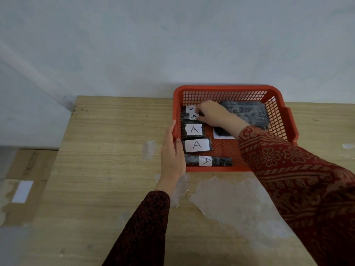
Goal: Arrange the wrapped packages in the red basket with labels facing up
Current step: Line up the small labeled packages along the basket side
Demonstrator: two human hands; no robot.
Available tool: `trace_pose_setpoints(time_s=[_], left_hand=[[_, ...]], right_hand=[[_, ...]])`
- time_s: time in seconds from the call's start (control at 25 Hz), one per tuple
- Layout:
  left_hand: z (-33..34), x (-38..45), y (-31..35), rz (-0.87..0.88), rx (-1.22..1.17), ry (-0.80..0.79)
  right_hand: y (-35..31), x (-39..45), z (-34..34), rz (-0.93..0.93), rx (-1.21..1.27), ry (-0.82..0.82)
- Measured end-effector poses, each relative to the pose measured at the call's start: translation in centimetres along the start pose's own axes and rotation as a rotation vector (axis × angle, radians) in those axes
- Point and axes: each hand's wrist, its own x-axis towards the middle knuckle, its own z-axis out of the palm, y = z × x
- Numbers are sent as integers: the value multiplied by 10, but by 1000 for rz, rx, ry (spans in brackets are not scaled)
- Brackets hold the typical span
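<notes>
The red basket [226,89] stands on the table at the far right. Along its left side lie several dark wrapped packages with white "A" labels facing up, among them one in the middle [194,129], a wider one [197,145] and a long one [208,161] at the front. My right hand [213,114] reaches into the basket, its fingers closed on a small labelled package [192,116] near the back left. A large dark package [247,112] lies at the back right, no label showing. My left hand [172,152] grips the basket's left rim.
The wooden table [115,160] has worn, peeled patches near its front. Under my right forearm a dark package on a white sheet [221,133] lies in the basket. Flattened cardboard [21,189] lies on the floor to the left. A pale wall rises right behind the basket.
</notes>
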Motion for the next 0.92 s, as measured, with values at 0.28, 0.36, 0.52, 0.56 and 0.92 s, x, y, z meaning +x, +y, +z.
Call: trace_pose_setpoints(time_s=[0.28, 0.36, 0.52, 0.56, 0.92], left_hand=[[-1, -1, 0, -10, -3, -17], [-1, -1, 0, 1, -3, -19], [-1, -1, 0, 16, 23, -15], [-1, -1, 0, 18, 31, -16], [0, 2, 12, 180, 735, 89]], right_hand=[[0, -6, 3, 10, -14, -8], [2, -9, 4, -14, -6, 22], [3, -14, 4, -51, -17, 44], [2, -15, 2, -54, -24, 52], [44, -93, -1, 36, 102, 265]])
